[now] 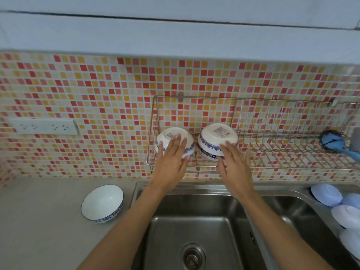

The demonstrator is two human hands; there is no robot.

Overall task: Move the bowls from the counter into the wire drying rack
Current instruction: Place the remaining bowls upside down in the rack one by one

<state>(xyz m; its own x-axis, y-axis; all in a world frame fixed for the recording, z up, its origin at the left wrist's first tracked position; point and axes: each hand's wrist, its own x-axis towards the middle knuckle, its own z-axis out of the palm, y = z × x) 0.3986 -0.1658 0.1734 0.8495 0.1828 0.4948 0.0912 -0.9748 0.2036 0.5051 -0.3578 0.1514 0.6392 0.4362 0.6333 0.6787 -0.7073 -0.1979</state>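
One blue-and-white bowl (102,204) waits upright on the counter (39,221) at far left. In the wire drying rack (272,152) on the mosaic wall, my left hand (171,160) lies flat, fingers spread, on an upturned bowl (171,136); my right hand (233,162), equally loose, touches its neighbour (216,137). Neither hand grips. The glazed ceramic looks heavy, slick and chippable, so I would cup the waiting bowl by rim and foot.
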